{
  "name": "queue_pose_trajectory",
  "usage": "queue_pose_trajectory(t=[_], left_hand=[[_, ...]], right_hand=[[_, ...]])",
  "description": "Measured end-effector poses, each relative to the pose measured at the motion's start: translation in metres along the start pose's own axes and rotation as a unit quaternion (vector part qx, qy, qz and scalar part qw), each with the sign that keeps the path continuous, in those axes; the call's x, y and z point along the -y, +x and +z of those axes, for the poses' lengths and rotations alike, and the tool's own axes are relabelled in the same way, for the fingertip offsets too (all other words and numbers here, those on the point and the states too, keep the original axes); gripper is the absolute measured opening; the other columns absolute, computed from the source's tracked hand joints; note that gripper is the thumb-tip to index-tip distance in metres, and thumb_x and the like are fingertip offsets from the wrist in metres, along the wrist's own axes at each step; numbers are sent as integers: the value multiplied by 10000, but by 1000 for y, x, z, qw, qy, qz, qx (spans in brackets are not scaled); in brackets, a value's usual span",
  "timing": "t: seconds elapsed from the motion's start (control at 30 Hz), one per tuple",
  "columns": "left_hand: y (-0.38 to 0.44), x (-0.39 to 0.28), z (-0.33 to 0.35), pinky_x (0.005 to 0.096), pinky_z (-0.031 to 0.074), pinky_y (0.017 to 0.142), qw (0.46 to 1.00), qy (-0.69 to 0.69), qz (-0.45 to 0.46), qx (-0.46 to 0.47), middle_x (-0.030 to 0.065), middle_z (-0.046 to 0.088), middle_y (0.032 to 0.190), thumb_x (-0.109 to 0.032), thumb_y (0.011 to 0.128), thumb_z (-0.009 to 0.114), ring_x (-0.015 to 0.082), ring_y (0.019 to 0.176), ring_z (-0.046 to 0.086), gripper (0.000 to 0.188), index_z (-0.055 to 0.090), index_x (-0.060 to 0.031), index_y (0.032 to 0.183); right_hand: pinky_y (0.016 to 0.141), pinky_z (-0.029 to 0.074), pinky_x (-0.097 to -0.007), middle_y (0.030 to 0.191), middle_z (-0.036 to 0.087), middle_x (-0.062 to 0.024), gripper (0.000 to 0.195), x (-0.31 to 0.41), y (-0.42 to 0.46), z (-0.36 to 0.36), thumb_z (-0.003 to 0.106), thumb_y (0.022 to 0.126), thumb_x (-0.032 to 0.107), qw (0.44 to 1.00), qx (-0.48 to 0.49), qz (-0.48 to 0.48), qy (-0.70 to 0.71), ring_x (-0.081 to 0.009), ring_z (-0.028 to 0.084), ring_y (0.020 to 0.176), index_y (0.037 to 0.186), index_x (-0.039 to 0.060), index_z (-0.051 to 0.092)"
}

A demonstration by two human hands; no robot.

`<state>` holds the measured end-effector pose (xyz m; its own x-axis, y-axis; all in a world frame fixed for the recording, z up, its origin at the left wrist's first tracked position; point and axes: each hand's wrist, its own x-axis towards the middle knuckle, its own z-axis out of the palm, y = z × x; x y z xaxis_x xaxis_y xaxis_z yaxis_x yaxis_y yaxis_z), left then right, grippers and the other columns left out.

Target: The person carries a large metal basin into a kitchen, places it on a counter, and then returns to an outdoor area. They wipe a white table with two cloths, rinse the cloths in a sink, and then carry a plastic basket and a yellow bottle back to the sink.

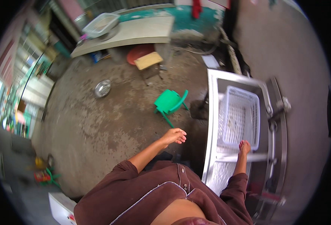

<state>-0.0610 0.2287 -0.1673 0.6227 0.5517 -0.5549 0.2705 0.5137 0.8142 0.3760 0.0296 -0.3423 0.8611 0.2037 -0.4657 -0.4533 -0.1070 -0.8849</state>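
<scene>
My left hand [175,136] hangs in the air in front of my body, fingers loosely bent, holding nothing. Close beyond it stands a small green plastic chair [169,101]. On the right, my right hand [244,147] is over the near rim of a white plastic basket [240,118]; whether its fingers grip the rim I cannot tell. The basket has slatted sides and sits in the far basin of a stainless steel sink [212,112]. A few small bits lie on its bottom. My right forearm passes over the sink's nearer basin [220,174], which looks wet.
Taps [285,103] and pipes run along the wall side. A wooden-topped stool [148,60] and a red basin [138,53] are by a long counter [145,29] bearing another white basket [102,24]. A metal bowl [102,88] lies on the concrete floor [120,112].
</scene>
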Motion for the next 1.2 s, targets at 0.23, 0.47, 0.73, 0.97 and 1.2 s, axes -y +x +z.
queue_pose_trajectory(t=[0.23, 0.47, 0.73, 0.97, 1.2], left_hand=[[-52, -4, -86, 285, 522, 717, 977, -78, 51, -192, 102, 636, 905, -254, 937, 526, 168, 823, 632, 260, 569, -16, 1033], [-95, -11, -183, 288, 526, 682, 925, -168, 108, -322, 76, 624, 791, -291, 901, 589, 168, 749, 639, 246, 533, -60, 837], [-116, -34, -330, 324, 447, 896, 916, -23, 185, -357, 72, 566, 1199, -202, 879, 605, 170, 1109, 528, 344, 550, -103, 1203], [-105, -105, -445, 304, 477, 839, 917, -92, 234, -310, 89, 617, 1096, -279, 942, 515, 166, 993, 600, 315, 549, -67, 1173], [-64, -182, -582, 312, 503, 814, 887, -140, 285, -336, 106, 625, 1067, -230, 958, 480, 178, 954, 620, 293, 537, -28, 1163]], right_hand=[[665, 531, -291, 929, 662, -99, 252, 30, -35, 216, 596, 838, 85, 966, 252, -47, -27, -199, 651, 812, 1085, 45, 568], [673, 519, -282, 914, 663, -93, 187, 32, -211, 416, 533, 898, 101, 857, 494, -73, -131, -170, 645, 786, 1063, 26, 575], [652, 521, -286, 866, 662, -95, 184, 1, -340, 591, 555, 904, 142, 701, 667, -101, -230, -175, 647, 767, 1027, 10, 591], [600, 518, -258, 841, 657, -75, 153, -8, -380, 780, 539, 906, 116, 641, 690, -149, -300, -145, 633, 684, 1014, 25, 597], [625, 529, -261, 852, 661, -72, 161, 25, -436, 974, 519, 919, 119, 588, 715, -215, -309, -136, 645, 729, 1011, 11, 594]])
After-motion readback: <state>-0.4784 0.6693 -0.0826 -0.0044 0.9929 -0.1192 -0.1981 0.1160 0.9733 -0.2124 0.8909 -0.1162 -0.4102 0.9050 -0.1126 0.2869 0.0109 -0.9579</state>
